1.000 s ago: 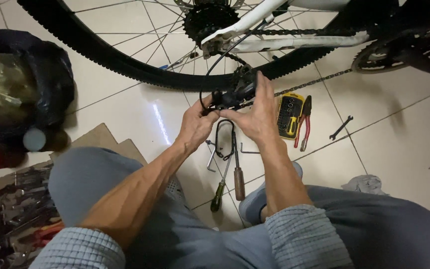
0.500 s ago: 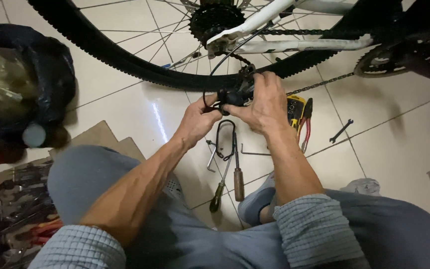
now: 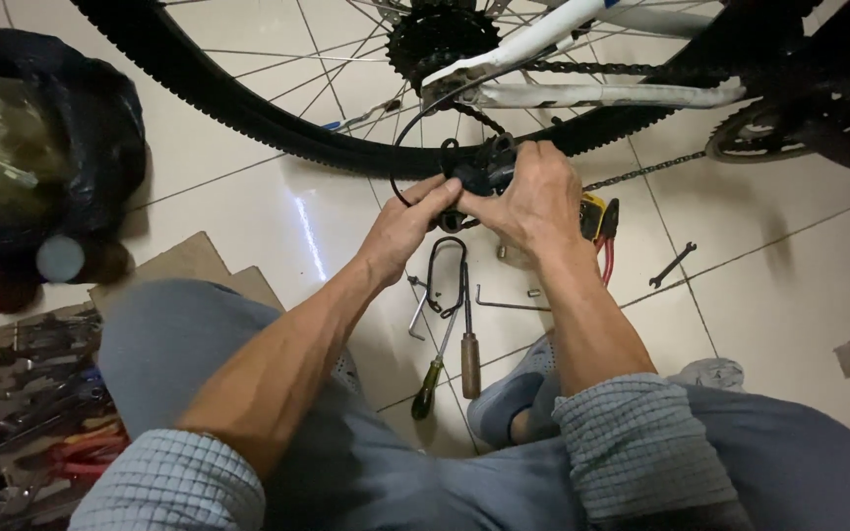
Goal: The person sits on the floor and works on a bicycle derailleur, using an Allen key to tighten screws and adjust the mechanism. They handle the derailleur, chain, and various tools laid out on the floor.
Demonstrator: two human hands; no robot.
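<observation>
Clutter fills the left edge of the frame: a black bag (image 3: 61, 147) in the upper left and an open tray of tools (image 3: 31, 413) in the lower left, beside my left knee.

Moving right, my left hand (image 3: 400, 231) reaches up toward the middle of the frame, its fingers curled onto the lower left side of the black derailleur (image 3: 479, 177). A thin black cable (image 3: 400, 147) loops up from that part toward the white frame stay (image 3: 602, 95). Below the hands, on the tile, lie a green-handled screwdriver (image 3: 432, 374), a wooden-handled tool (image 3: 469, 359), a hex key (image 3: 509, 303) and a black loop of wire (image 3: 445, 275).

My right hand (image 3: 538, 202) clamps over the derailleur from the right and top, so I see only the part's left end poking out between both grips. Both hands are clenched on it; neither is nearer, since they meet on the piece. The derailleur sits just under the tyre (image 3: 277, 128), below and a little right of the sprocket cluster (image 3: 442, 39), so the mounting end of the frame lies up and away from my grip. I judge its long axis runs roughly left to right between my palms.

Further right, a yellow meter (image 3: 594, 214) peeks from behind my right wrist, a small spanner (image 3: 673, 264) lies on the tile, and the loose chain (image 3: 641, 172) trails toward the chainring (image 3: 789, 128) in the upper right.
</observation>
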